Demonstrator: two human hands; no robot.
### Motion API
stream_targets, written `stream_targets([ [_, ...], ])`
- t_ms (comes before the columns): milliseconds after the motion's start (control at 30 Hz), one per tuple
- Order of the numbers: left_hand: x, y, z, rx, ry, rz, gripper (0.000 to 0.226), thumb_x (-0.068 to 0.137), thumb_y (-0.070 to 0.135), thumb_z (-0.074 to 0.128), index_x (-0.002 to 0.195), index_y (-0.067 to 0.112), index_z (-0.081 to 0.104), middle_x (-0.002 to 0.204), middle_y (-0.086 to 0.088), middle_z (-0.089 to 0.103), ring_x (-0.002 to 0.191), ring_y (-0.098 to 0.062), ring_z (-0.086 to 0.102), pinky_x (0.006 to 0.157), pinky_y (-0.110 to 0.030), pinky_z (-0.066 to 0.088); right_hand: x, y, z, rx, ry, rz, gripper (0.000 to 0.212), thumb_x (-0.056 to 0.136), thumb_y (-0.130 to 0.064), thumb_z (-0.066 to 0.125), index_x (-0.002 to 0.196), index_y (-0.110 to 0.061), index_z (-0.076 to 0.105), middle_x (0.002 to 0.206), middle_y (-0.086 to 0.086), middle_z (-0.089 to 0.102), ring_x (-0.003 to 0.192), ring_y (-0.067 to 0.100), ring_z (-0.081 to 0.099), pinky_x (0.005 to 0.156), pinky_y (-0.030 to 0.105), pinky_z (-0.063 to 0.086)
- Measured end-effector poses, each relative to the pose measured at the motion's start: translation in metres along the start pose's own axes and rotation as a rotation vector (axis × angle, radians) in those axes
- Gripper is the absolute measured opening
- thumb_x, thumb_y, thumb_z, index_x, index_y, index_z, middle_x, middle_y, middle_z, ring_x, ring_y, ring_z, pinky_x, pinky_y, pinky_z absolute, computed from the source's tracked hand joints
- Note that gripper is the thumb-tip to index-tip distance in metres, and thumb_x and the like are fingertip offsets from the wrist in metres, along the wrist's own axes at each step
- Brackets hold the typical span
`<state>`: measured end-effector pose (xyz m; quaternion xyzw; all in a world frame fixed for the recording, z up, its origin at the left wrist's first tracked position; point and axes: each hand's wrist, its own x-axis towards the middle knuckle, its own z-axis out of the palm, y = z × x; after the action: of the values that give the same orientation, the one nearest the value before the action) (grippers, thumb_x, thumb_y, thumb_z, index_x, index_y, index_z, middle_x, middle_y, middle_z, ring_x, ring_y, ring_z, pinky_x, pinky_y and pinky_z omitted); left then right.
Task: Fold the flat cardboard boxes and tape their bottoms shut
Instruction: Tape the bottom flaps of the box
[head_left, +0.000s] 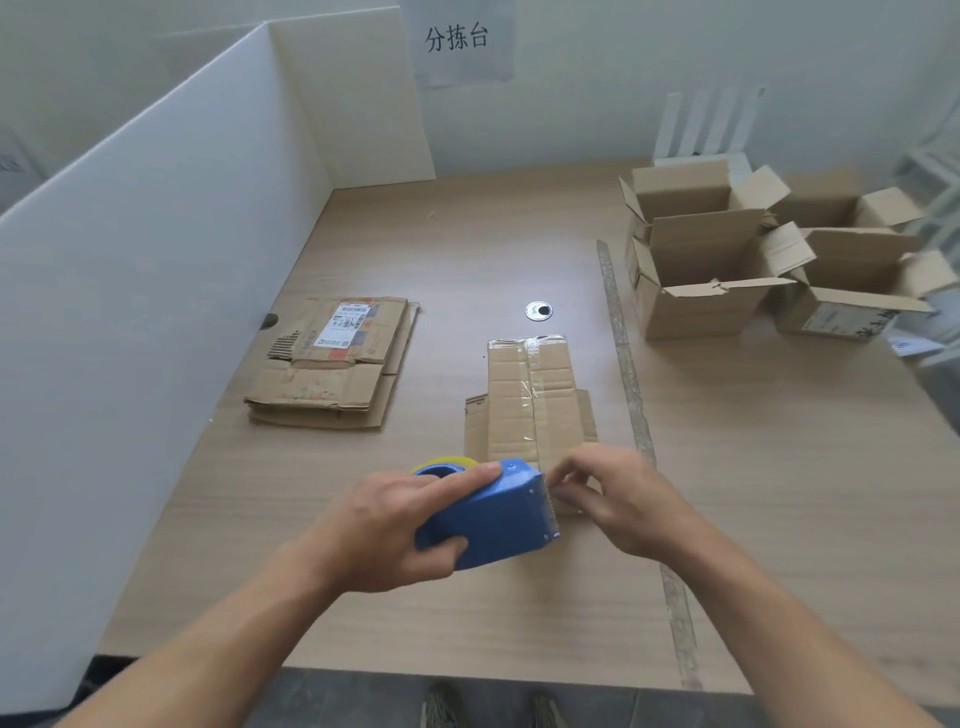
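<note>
A folded cardboard box (524, 395) stands upside down in the middle of the table, with a strip of clear tape along its bottom seam. My left hand (384, 525) grips a blue tape dispenser (493, 514) just in front of the box's near end. My right hand (613, 499) pinches the tape at the dispenser's toothed blade, fingers against the box's near edge. A stack of flat boxes (332, 364) lies to the left, the top one bearing a shipping label.
Several folded open boxes (727, 254) stand at the back right of the wooden table (467, 244). A white partition (145, 260) walls the left side. A round metal cable hole (538, 310) sits behind the box. A tape line (631, 395) runs along the table.
</note>
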<state>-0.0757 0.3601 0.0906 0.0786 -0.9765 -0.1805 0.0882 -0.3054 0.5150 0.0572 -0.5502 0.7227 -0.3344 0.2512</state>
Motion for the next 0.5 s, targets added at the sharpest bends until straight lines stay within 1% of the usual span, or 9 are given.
stream_targets([
  [100,0.009,-0.002,-0.008,0.037,-0.041,0.017,0.071,0.072,0.036,0.059,0.141,0.038,0.042,0.085,0.007,0.066,0.06,-0.016,0.049,0.053,-0.02,0.038,-0.003,0.004,-0.01,0.033,-0.008,0.053,0.019,0.088,-0.013,0.07,0.081,-0.031,0.069,0.081,-0.014,0.069,0.082,0.001,0.062,0.072,0.008,0.041],
  [167,0.007,-0.008,-0.015,0.049,-0.078,-0.002,0.07,0.072,0.038,0.058,0.141,0.042,0.043,0.081,0.012,0.064,0.059,-0.013,0.047,0.053,-0.017,0.035,-0.008,0.017,-0.026,0.071,0.047,0.145,0.017,0.087,-0.015,0.071,0.079,-0.03,0.069,0.074,-0.018,0.068,0.073,-0.003,0.06,0.069,0.01,0.041],
  [233,0.001,-0.018,-0.024,0.018,-0.093,-0.097,0.07,0.072,0.043,0.055,0.14,0.05,0.04,0.071,0.022,0.055,0.059,-0.006,0.047,0.055,-0.007,0.029,-0.017,0.035,-0.045,0.144,0.045,0.252,0.014,0.088,-0.018,0.071,0.078,-0.029,0.071,0.075,-0.016,0.069,0.068,-0.001,0.06,0.07,0.019,0.046],
  [267,-0.001,-0.022,-0.029,0.002,-0.108,-0.154,0.069,0.072,0.048,0.052,0.139,0.056,0.035,0.069,0.023,0.053,0.059,-0.002,0.047,0.056,-0.007,0.031,-0.021,0.042,-0.051,0.176,0.017,0.293,0.013,0.088,-0.02,0.071,0.079,-0.029,0.072,0.079,-0.01,0.071,0.072,0.005,0.063,0.073,0.025,0.049],
  [300,0.0,-0.025,-0.031,0.0,-0.128,-0.195,0.067,0.073,0.053,0.049,0.138,0.061,0.033,0.071,0.02,0.057,0.06,0.0,0.048,0.059,-0.009,0.032,-0.023,0.046,-0.052,0.193,-0.012,0.32,0.011,0.088,-0.02,0.07,0.081,-0.029,0.072,0.082,-0.003,0.071,0.076,0.011,0.064,0.076,0.03,0.05],
  [333,0.003,-0.027,-0.032,0.018,-0.136,-0.22,0.065,0.073,0.059,0.044,0.137,0.063,0.035,0.076,0.016,0.061,0.064,-0.001,0.05,0.061,-0.012,0.035,-0.022,0.047,-0.05,0.204,-0.018,0.331,0.01,0.089,-0.02,0.069,0.082,-0.027,0.072,0.084,0.002,0.071,0.077,0.015,0.063,0.076,0.031,0.05],
  [367,0.009,-0.027,-0.031,0.059,-0.141,-0.243,0.064,0.072,0.065,0.038,0.136,0.063,0.038,0.081,0.012,0.065,0.068,-0.005,0.051,0.064,-0.017,0.037,-0.019,0.048,-0.045,0.205,-0.001,0.338,0.009,0.089,-0.02,0.069,0.081,-0.025,0.072,0.084,0.005,0.071,0.074,0.013,0.061,0.074,0.03,0.049],
  [433,0.02,-0.026,-0.027,0.118,-0.164,-0.317,0.069,0.068,0.072,0.029,0.135,0.062,0.042,0.082,0.008,0.064,0.073,-0.009,0.051,0.066,-0.023,0.036,-0.011,0.048,-0.034,0.224,0.045,0.357,0.009,0.088,-0.024,0.072,0.08,-0.021,0.07,0.081,0.005,0.07,0.071,0.009,0.058,0.069,0.027,0.047],
  [500,0.027,-0.029,-0.025,0.104,-0.181,-0.384,0.071,0.065,0.072,0.028,0.133,0.062,0.045,0.078,0.009,0.06,0.072,-0.009,0.052,0.06,-0.021,0.035,-0.004,0.049,-0.026,0.236,0.066,0.382,0.013,0.087,-0.029,0.073,0.079,-0.02,0.069,0.077,0.003,0.069,0.068,0.009,0.056,0.067,0.027,0.045],
])
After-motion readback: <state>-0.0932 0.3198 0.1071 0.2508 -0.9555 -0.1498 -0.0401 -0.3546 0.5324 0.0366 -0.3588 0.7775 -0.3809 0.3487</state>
